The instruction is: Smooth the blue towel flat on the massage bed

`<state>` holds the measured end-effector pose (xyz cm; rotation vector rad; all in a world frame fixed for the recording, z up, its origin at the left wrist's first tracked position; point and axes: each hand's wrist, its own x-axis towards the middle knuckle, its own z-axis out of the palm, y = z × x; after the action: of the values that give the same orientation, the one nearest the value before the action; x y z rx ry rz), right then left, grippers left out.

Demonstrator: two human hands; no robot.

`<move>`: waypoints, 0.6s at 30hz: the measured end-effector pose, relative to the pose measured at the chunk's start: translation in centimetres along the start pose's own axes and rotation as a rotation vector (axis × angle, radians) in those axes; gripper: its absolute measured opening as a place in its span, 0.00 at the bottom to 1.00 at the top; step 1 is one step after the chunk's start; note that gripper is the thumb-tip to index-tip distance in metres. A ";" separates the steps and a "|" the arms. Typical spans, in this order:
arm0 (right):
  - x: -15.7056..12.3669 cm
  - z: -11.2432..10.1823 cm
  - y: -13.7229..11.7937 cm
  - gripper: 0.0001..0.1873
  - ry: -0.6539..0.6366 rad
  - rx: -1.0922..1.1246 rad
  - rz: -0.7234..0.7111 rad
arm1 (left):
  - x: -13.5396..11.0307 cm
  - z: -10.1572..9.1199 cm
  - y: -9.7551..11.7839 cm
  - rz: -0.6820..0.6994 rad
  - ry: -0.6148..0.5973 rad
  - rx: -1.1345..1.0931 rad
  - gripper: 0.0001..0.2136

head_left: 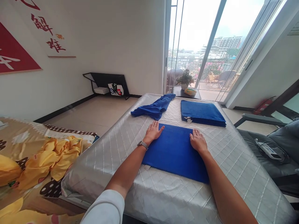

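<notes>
A folded blue towel [174, 149] lies flat in the middle of the silver quilted table top [233, 161]. My left hand [153, 132] rests open and flat on the towel's far left corner, with a watch on the wrist. My right hand [197, 140] lies open and flat on its far right part. Beyond them sits a neat stack of folded blue towels [202, 112] at the far right. A crumpled, unfolded blue towel [154, 107] lies at the far left of the table.
A bed with yellow patterned bedding [35, 161] stands at the left. A grey chair with a remote-like device [268, 149] is at the right. Beyond the table are a small plant stand [185, 82], a black low shelf [107, 82] and glass balcony doors.
</notes>
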<state>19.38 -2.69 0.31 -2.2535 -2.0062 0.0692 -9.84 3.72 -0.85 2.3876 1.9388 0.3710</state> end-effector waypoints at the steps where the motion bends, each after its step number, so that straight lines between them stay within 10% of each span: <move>1: 0.0 0.0 0.0 0.34 0.000 -0.001 -0.001 | 0.0 0.1 0.1 0.000 -0.001 -0.004 0.42; 18: -2.1 -1.3 -0.2 0.36 -0.084 -0.063 -0.039 | -0.1 -0.5 0.6 -0.020 -0.031 -0.035 0.41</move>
<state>19.11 -4.85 1.56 -2.2848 -2.1223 0.1008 -9.38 3.44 -0.29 2.3359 1.9255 0.3617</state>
